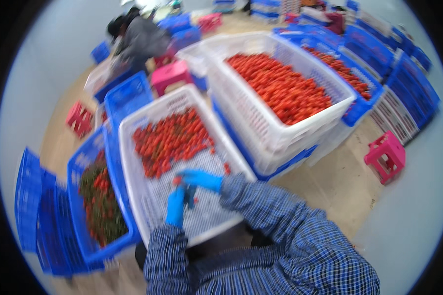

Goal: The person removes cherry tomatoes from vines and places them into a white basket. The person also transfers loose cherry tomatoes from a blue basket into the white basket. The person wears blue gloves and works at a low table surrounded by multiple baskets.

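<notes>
Both of my hands wear blue gloves and are held over a white perforated crate (225, 223). A small red fruit (177, 180), likely a cherry tomato, shows at the fingertips of my left hand (175, 208). My right hand (201, 179) reaches in from the right, its fingertips close above that fruit; blur hides whether they touch it. Beyond the hands, a heap of red cherry tomatoes (173, 138) covers the far part of the crate floor. A few loose tomatoes (227, 168) lie by its right wall.
Left stands a blue crate (72, 184) of tomatoes and green stems (103, 202). Stacked white crates (277, 136) at right hold a large tomato pile (280, 88). Pink stools (385, 156) and blue crates (29, 202) stand around. Another person (144, 40) bends over at the back left.
</notes>
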A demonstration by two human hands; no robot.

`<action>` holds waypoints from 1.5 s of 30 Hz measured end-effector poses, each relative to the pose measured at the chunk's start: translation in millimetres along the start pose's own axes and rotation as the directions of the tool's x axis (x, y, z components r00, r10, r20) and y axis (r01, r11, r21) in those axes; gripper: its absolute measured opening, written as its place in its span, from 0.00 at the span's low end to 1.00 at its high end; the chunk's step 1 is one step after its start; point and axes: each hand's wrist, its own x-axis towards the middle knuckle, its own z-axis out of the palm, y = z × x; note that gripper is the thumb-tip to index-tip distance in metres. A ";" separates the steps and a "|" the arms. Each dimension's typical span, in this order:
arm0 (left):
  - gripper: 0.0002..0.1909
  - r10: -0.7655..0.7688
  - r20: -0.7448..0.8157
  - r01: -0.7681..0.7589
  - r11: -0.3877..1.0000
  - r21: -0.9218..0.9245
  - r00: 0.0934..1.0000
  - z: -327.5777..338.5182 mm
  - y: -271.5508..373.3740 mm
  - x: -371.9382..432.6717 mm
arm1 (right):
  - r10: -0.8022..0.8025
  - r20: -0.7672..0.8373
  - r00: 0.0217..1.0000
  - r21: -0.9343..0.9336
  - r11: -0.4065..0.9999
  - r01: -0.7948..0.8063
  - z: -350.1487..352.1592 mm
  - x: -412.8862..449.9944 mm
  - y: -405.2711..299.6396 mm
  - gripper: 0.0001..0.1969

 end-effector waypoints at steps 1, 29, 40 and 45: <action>0.21 0.066 0.007 -0.065 0.995 -0.069 0.998 1.9 -2.1 -4.4 | 0.068 0.011 0.998 0.109 0.992 -0.069 -0.2 -2.2 0.8 0.21; 0.18 0.379 -0.533 -0.407 0.911 0.069 0.757 -149.7 75.4 -62.5 | -0.783 -0.343 0.519 -0.646 -0.204 -0.735 -127.9 -96.2 -179.9 0.20; 0.30 0.598 -0.414 0.270 0.319 0.908 0.687 -214.2 71.3 -80.0 | 0.165 -0.197 0.966 -0.846 0.469 -0.253 -3.5 42.4 29.0 0.21; 0.17 0.551 -0.438 -0.451 0.834 0.319 0.710 -131.7 79.1 -29.1 | 0.223 -0.299 0.928 -0.861 0.355 -0.363 29.7 97.4 102.3 0.24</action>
